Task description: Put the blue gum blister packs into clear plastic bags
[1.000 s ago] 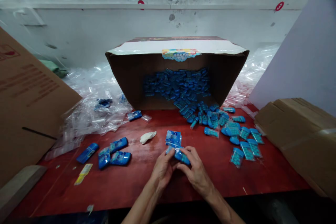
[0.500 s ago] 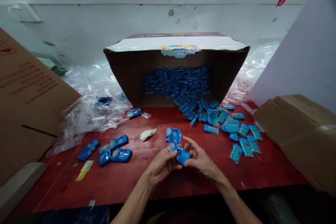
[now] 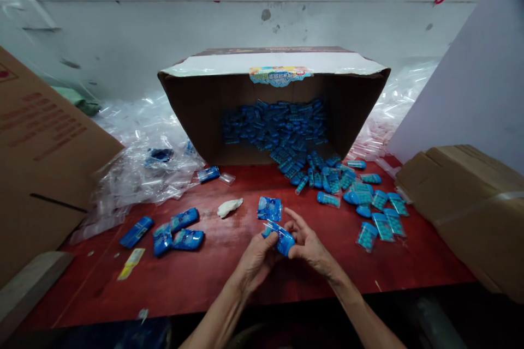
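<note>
My left hand (image 3: 258, 257) pinches a shiny blue printed packet (image 3: 281, 240) above the red table, its thumb on the near face. At the packet's right end is my right hand (image 3: 308, 248), thumb and curled fingers about the edge and forefinger stretched out. Just beyond the fingers a flat blue wrapper (image 3: 269, 209) lies on the table. Several similar blue packets (image 3: 188, 239) lie to the left. On the right are small clear cases with blue caps and turquoise pellets (image 3: 382, 227). The fingers under the packet are partly hidden.
A cardboard box (image 3: 188, 103) on its side spills blue-capped cases onto the red table (image 3: 229, 283). Clear plastic pieces (image 3: 139, 174) heap up at left. A white scrap (image 3: 230, 208) and a yellow-white strip (image 3: 131, 264) lie nearby. Brown cartons (image 3: 462, 202) flank the table.
The packet has turned slightly in my hands, showing more of its printed face. My left hand's fingers have shifted beneath it. The whole view has moved a little.
</note>
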The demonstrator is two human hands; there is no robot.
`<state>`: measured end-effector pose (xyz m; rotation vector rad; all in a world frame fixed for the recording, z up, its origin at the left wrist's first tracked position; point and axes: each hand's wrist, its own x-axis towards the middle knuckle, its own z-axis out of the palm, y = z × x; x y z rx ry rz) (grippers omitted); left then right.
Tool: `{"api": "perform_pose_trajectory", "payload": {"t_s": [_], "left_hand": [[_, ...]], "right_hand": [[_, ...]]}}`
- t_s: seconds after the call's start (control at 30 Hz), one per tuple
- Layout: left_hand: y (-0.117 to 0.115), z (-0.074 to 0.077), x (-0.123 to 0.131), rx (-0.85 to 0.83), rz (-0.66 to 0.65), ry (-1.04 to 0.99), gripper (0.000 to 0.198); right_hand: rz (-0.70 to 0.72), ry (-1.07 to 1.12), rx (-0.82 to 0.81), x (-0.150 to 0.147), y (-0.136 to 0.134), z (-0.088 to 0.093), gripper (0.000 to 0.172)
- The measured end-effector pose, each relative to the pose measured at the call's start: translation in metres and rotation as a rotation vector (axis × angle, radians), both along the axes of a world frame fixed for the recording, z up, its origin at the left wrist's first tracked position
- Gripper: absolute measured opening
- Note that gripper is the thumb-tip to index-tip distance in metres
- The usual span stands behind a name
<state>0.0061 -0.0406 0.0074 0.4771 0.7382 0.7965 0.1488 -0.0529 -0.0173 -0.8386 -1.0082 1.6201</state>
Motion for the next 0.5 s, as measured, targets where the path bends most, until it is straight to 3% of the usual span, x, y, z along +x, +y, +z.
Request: {"api": "perform_pose_trajectory", "payload": {"t_s": [0.27,0.4,0.5], "left_hand": [[-0.008,0.005,0.001,-0.043,-0.075,-0.013,0.028],[-0.007,0.006,0.004,-0.019,-0.02,0.036,0.029],[0.0,0.009,-0.012,0.035,0.153,0.232,0.028]], "right_hand": [[0.015,0.118,0.001,-0.002,-0.002,-0.008,0.077],[0.042,0.123,-0.012,-0.002,-0.002,-0.004,0.079],[0.027,0.007,-0.005,-0.001,-0.001,-0.005,0.07]]}}
